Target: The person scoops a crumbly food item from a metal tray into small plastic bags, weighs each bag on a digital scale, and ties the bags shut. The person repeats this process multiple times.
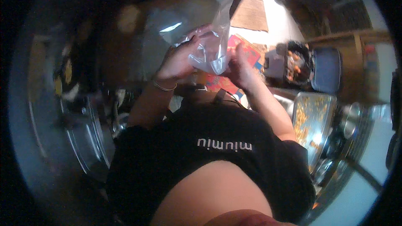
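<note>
A clear plastic bag [216, 34] is held up in front of my chest, between my two hands. My left hand [180, 58] is on the bag's left side, with its fingers partly inside or behind the see-through film. On the other side my right hand [240, 66] grips the bag's lower edge, its thumb pointing up. The bag's long end rises above both hands. I cannot tell whether anything lies inside it. Beneath the hands, red patterned packaging [221, 83] shows, partly hidden by my arms.
To the right, a dark bin [298, 81] holds orange and pale scraps, with its grey-blue lid [326, 69] beside it. A metal tray [332, 100] with yellowish pieces lies nearer my right arm. A brown mat [249, 11] lies on the bright floor ahead. Metal surfaces [83, 135] stand at left.
</note>
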A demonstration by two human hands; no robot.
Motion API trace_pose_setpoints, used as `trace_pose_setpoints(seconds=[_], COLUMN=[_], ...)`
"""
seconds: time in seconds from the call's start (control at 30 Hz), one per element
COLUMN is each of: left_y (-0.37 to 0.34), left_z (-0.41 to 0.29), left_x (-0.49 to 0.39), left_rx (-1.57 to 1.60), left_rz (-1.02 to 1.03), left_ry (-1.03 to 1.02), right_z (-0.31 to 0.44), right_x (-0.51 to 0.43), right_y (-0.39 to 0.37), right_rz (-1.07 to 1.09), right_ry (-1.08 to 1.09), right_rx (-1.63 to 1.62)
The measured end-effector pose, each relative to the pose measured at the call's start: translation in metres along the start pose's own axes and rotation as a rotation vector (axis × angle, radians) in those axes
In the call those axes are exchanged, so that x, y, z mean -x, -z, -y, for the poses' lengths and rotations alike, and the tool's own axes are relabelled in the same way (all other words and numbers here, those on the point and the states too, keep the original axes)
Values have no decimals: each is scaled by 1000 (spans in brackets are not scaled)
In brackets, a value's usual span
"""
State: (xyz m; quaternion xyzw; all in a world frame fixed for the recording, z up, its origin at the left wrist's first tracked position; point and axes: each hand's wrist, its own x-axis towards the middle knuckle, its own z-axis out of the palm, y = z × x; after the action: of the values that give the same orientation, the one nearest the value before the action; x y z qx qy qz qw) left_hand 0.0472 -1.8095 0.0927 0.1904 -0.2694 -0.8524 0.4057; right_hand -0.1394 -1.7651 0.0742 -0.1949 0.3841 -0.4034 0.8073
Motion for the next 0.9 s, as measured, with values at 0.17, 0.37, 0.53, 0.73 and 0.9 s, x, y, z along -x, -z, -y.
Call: trace_pose_setpoints(seconds=[0.17,0.37,0.53,0.73,0.9], left_y=[-18,-44,-101,-215,-278], left_z=[33,99,138,183,285], left_x=[-29,-57,-58,-65,-84], left_rx=[-264,-585,-977,-1080,-1127], left_rz=[194,346,426,844,984], left_ry=[35,30,806,-433,317], right_z=[20,21,14,4,-15], right_x=[39,116,187,287,358], right_y=[25,86,128,142,178], right_rz=[-79,-502,-958,-1154,-1135], right_ry=[378,518,813,860,870], right_rx=[-449,-340,-65,1476,1171])
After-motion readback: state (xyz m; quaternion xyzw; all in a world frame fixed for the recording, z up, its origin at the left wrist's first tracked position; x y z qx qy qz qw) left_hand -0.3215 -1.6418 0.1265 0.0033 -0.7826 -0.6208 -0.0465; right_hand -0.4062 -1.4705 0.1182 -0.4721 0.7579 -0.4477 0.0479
